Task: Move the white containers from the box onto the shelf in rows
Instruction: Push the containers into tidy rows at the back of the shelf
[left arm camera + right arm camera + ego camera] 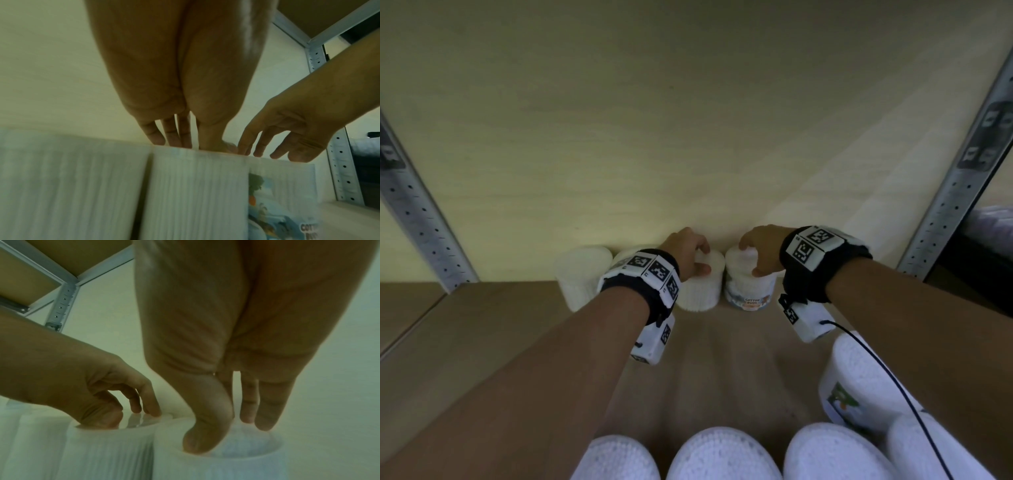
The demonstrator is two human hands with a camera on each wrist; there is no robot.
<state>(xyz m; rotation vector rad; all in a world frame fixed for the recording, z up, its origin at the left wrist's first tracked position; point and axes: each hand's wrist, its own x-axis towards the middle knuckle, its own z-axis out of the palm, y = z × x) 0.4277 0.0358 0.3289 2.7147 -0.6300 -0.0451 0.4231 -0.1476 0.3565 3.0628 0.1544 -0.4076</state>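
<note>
Head view. Both arms reach to the back of a wooden shelf point(500, 329) against a pale back panel point(654, 137). The left hand point(683, 251) has its grip curled over the top of a plain white container point(700, 291); the right hand point(760, 248) has its grip curled over the top of a labelled white container point(748, 291) just beside it. Both stand upright at the back panel. Two more white containers point(582, 274) stand to the left in the same row. Further white containers point(722, 452) fill the near edge of the view, and another labelled one point(856, 380) lies under the right forearm. Perforated metal uprights point(945, 205) frame the shelf.

Left wrist view. The left hand point(174, 81) sets its fingertips point(158, 139) on the top rim of the plain white container point(195, 194); the right hand point(287, 129) touches the labelled white container point(283, 194) alongside.

Right wrist view. The thumb point(207, 426) of the right hand point(246, 321) and its fingers bracket the lid of the labelled white container point(226, 467); the left hand point(92, 386) clasps the lid of the plain white container point(107, 451).
</note>
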